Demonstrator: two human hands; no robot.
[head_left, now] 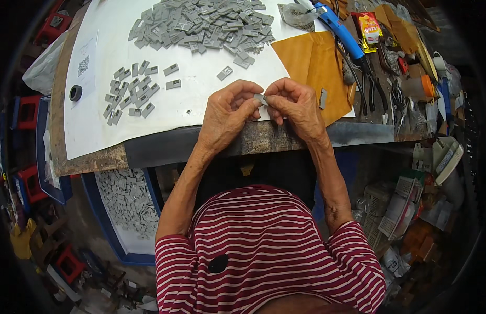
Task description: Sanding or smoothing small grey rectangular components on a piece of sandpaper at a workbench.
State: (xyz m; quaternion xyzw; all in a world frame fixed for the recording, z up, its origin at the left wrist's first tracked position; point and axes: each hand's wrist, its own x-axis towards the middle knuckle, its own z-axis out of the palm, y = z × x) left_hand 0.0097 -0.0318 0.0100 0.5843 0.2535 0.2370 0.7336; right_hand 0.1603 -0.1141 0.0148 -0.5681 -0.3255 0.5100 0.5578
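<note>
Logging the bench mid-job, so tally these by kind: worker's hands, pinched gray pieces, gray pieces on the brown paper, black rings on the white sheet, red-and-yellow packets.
Hands (left hand, right hand): 2
Pinched gray piece: 1
Gray piece on brown paper: 1
Black ring: 1
Red-and-yellow packet: 1
Total: 6

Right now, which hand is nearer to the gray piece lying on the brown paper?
Right. The right hand is just left of the gray piece; the left hand is farther left, beyond the right hand.
</note>
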